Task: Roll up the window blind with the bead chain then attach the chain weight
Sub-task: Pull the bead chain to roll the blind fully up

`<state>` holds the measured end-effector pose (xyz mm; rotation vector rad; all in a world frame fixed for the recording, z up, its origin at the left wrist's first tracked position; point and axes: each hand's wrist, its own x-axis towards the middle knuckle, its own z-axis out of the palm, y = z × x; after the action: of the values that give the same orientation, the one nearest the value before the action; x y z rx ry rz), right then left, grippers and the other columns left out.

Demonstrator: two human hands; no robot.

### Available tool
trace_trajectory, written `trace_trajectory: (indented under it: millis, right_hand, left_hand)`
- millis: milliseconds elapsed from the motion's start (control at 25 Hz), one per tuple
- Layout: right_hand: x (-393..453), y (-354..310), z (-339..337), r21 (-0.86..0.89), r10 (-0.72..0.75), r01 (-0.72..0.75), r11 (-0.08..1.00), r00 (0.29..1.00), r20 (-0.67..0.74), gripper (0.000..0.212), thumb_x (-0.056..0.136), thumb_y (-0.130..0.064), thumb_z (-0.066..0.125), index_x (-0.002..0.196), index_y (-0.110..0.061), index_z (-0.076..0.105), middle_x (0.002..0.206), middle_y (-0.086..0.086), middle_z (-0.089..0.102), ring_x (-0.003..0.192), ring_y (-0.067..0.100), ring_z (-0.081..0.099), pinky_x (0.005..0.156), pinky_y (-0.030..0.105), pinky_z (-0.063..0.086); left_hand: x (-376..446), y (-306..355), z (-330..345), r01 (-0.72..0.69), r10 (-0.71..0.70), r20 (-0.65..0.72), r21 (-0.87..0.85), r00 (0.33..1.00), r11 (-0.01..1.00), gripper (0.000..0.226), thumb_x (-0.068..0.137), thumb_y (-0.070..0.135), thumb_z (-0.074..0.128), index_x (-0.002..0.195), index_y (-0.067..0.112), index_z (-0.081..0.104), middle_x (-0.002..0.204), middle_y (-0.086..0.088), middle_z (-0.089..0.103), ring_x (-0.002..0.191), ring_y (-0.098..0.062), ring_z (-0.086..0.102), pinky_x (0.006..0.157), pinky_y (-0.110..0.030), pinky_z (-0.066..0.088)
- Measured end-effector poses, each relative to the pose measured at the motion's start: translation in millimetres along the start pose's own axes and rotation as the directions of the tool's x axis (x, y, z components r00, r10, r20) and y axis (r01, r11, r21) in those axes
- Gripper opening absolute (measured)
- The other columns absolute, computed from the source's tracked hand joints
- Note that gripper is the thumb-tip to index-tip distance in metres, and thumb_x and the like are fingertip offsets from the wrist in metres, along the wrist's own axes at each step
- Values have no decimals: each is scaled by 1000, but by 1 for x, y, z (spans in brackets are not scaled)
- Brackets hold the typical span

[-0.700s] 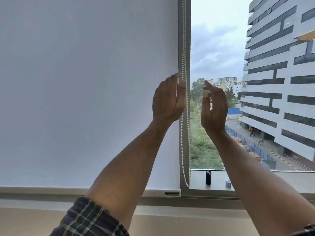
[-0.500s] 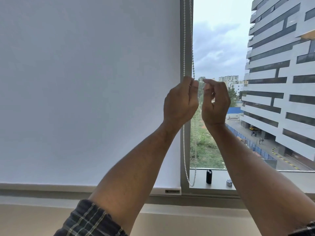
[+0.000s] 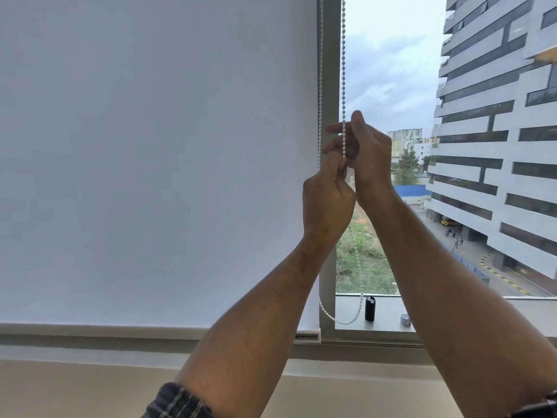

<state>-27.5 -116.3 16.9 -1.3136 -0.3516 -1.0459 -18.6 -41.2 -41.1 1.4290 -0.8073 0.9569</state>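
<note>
A white roller blind [image 3: 156, 161] hangs fully down over the left window pane, its bottom bar [image 3: 307, 336] at the sill. A white bead chain [image 3: 343, 55] runs in a loop along the grey window frame, its lower bend [image 3: 340, 320] hanging just above the sill. My right hand [image 3: 366, 152] grips the right strand of the chain at about mid height. My left hand [image 3: 327, 200] is closed on the same strand just below it. A small black cylinder, probably the chain weight [image 3: 370, 308], stands upright on the sill.
A grey window frame post [image 3: 328, 70] separates the blind from the uncovered pane. A small silver piece [image 3: 405, 319] lies on the sill right of the black cylinder. Outside are a tall white building [image 3: 497, 146] and green ground.
Both hands went from open beside the chain to closed on it. The left hand has dropped below the right, and the right strand is pulled away from the frame.
</note>
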Motion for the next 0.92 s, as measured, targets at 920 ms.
trace_trajectory:
  millis: [920]
  right_hand:
    - [-43,11,24,199,141,-142,970,990,19,61,107,-42,50,49,-26,42,45,-11,29,32,8,21,41,13,20]
  left_hand:
    - [-100,-51,-8,95,-112,128,132,985,987,22,92,9,42,79,27,42,62,8,46,52,-8,43,50,-21,32]
